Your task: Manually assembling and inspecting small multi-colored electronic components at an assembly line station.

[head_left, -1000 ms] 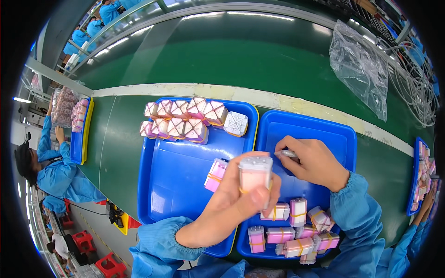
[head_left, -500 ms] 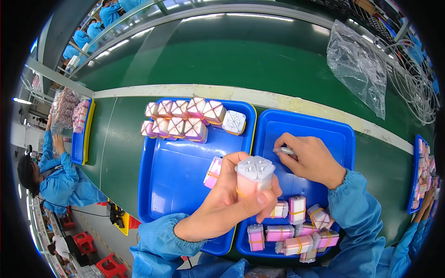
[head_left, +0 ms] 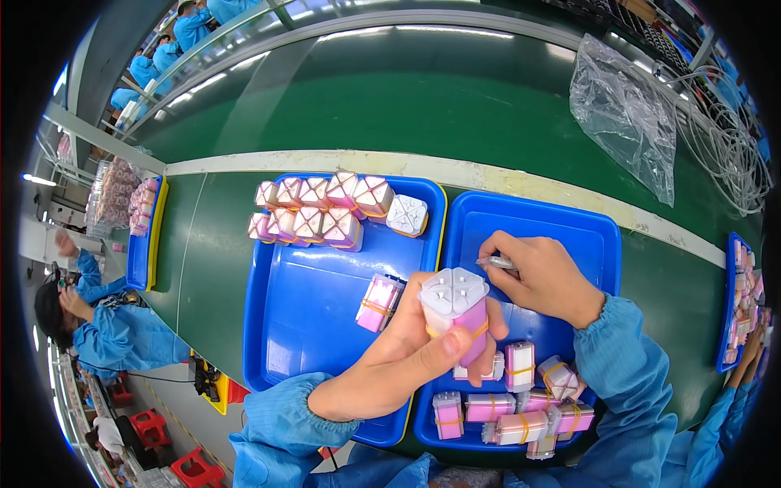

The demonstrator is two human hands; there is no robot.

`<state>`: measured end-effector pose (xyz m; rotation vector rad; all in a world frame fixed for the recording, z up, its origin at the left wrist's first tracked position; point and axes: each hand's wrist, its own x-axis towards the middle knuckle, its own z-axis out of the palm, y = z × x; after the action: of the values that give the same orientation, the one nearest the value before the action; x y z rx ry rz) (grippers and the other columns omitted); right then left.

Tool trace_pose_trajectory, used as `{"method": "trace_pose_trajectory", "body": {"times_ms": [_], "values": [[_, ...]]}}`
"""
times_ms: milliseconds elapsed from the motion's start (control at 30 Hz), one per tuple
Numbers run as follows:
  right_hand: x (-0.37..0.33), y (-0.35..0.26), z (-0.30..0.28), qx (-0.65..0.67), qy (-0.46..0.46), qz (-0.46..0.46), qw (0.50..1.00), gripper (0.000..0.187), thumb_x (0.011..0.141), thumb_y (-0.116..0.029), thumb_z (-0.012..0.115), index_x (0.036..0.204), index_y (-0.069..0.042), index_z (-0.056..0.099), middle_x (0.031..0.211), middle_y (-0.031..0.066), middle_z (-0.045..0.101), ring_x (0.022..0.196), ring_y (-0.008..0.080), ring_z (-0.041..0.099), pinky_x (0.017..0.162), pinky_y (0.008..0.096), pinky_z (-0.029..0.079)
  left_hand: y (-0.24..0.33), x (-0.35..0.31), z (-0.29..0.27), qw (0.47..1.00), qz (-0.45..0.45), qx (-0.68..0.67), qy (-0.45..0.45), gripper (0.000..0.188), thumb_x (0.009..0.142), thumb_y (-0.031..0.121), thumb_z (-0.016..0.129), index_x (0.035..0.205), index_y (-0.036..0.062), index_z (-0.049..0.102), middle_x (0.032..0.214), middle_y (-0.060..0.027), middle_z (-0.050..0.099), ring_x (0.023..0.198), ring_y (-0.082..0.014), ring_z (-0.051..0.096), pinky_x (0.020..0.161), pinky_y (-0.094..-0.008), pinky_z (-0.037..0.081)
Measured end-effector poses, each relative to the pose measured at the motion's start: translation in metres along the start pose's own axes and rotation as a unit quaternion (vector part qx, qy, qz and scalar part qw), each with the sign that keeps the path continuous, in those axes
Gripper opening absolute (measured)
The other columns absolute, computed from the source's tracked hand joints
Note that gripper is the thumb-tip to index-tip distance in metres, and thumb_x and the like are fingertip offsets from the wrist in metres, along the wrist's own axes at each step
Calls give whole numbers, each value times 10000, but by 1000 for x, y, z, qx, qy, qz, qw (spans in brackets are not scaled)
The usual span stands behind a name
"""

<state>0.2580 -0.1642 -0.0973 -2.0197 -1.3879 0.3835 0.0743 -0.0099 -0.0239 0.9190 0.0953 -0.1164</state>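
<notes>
The fingers of my left hand (head_left: 411,337) are wrapped round a rubber-banded, pink-and-white four-part bundle (head_left: 455,302), its pale, quartered end tipped up, small bright studs showing on it. Just beyond, to the right, thumb and forefinger of my right hand (head_left: 549,276) are pinched on a small greyish piece (head_left: 499,263); what it is, I can't tell. It is near the held bundle's end but apart from it.

Just left of my left fingers a banded block (head_left: 378,302) lies in the left blue tray (head_left: 309,325). Farther off, ahead and to the left, stand two rows of bundles (head_left: 309,221) with brownish crossed ends; beside them, one bundle with a pale end (head_left: 407,215) like mine. I take the rows for the share already done.

Nearer my body, below my right fingers, loose banded blocks (head_left: 521,366) pile in the right blue tray (head_left: 537,215); those look left to do, so I judge it well short of finished.
</notes>
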Motion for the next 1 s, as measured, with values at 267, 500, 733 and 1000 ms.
{"method": "trace_pose_trajectory", "body": {"times_ms": [267,500,733,1000], "values": [[0,0,1,-3,7,-4,1000,182,920,-161,700,1068,-84,627,787,130,697,684,320,689,588,417,511,-8,-2,-24,991,-42,-90,-90,451,1074,350,543,1407,117,348,1197,-104,513,864,-148,536,782,-323,473],[-1,1,3,-4,21,-11,1000,164,921,-168,701,1045,-86,632,763,136,687,662,324,681,573,424,503,-1,-4,-5,996,40,-37,-75,457,1015,177,639,1382,123,374,1229,-140,511,896,-191,582,781,-344,488],[1,0,1,-10,13,0,1000,152,919,-192,671,1037,-118,611,765,124,705,681,354,683,580,470,510,9,5,-6,857,287,420,-80,642,804,-100,787,1322,101,465,1295,-261,475,792,-209,641,714,-347,550],[-1,-5,1,-11,13,-1,1000,162,933,-202,708,1032,-90,647,753,128,691,634,299,676,564,401,504,1,3,-5,889,264,369,-67,649,791,-111,795,1317,94,474,1311,-260,474,815,-232,670,703,-364,562]]}}
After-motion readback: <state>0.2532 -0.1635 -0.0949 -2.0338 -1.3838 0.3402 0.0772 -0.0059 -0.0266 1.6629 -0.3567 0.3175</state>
